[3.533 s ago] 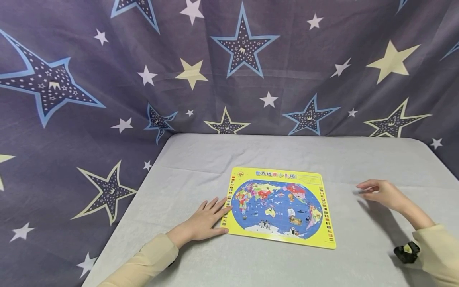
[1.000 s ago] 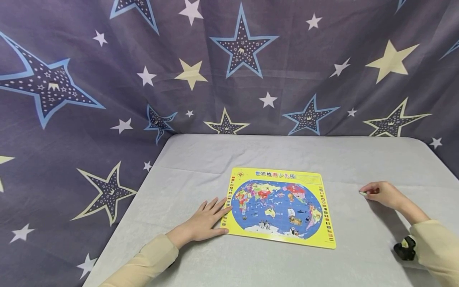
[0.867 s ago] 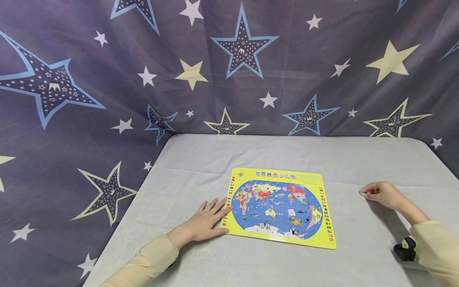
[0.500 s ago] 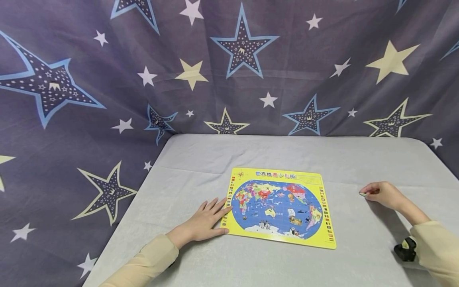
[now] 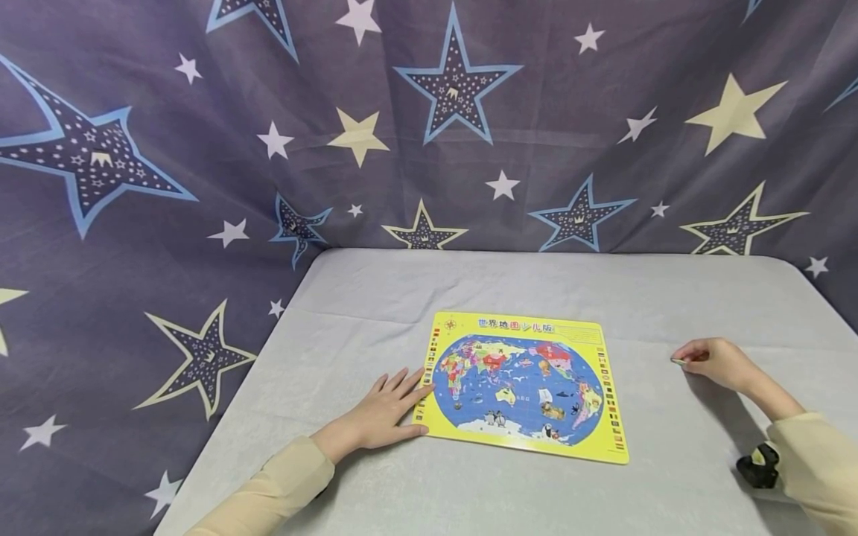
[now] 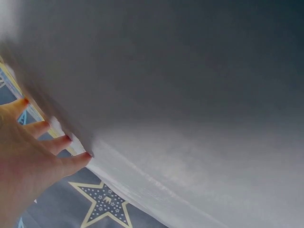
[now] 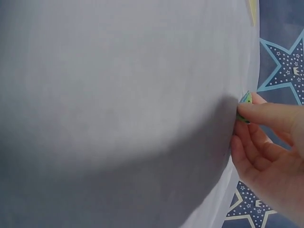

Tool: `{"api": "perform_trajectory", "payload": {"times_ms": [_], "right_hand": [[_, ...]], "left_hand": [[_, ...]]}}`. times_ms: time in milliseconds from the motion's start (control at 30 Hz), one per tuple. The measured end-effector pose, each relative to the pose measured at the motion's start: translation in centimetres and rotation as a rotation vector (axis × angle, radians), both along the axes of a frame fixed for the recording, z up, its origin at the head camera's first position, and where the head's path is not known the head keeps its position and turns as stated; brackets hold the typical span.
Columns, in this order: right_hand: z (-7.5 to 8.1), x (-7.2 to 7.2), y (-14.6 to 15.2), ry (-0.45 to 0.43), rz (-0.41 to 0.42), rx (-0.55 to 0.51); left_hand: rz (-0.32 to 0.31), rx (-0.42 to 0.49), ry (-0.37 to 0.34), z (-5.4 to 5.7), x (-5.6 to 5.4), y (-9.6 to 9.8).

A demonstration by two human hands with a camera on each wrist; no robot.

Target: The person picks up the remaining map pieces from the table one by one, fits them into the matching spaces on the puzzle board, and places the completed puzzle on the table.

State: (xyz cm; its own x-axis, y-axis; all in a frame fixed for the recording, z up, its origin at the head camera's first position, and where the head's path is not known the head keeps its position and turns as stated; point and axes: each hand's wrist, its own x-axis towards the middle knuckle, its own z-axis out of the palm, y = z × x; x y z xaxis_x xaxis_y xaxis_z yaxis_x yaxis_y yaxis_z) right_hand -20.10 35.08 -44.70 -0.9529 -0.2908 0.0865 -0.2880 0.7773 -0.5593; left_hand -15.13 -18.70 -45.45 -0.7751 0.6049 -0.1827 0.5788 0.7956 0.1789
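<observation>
A yellow-bordered world map board (image 5: 519,445) with a blue oval map lies flat on the grey-covered table. My left hand (image 5: 375,417) rests at its left edge, fingers spread and straight, fingertips on the yellow border. The left wrist view shows the same hand (image 6: 28,156) with its fingers fanned out. To the right of the board and apart from it, my right hand (image 5: 720,365) pinches a small flat green-and-blue piece (image 7: 247,99) between thumb and index finger. Most of that piece is hidden by the thumb, so its kind cannot be told.
The grey tablecloth (image 5: 362,298) extends around the board. A dark curtain (image 5: 402,171) printed with stars hangs behind and to the left. A black device (image 5: 757,467) sits at the right wrist beneath the beige sleeve (image 5: 811,461).
Earlier the right thumb and fingers stood apart; since about a second ago they pinch the small piece, and the hand has barely moved. The left hand and board have stayed put.
</observation>
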Motion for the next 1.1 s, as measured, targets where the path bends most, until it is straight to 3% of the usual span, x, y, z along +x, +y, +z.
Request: {"api": "perform_trajectory", "payload": {"times_ms": [533, 1100], "right_hand": [[0.7, 0.1, -1.6, -0.068, -0.016, 0.016], [1.3, -0.4, -4.8, -0.057, 0.067, -0.029]], "left_hand": [[0.001, 0.003, -0.004, 0.0, -0.1, 0.0], [-0.009, 0.013, 0.004, 0.1, 0.0, 0.0]]}}
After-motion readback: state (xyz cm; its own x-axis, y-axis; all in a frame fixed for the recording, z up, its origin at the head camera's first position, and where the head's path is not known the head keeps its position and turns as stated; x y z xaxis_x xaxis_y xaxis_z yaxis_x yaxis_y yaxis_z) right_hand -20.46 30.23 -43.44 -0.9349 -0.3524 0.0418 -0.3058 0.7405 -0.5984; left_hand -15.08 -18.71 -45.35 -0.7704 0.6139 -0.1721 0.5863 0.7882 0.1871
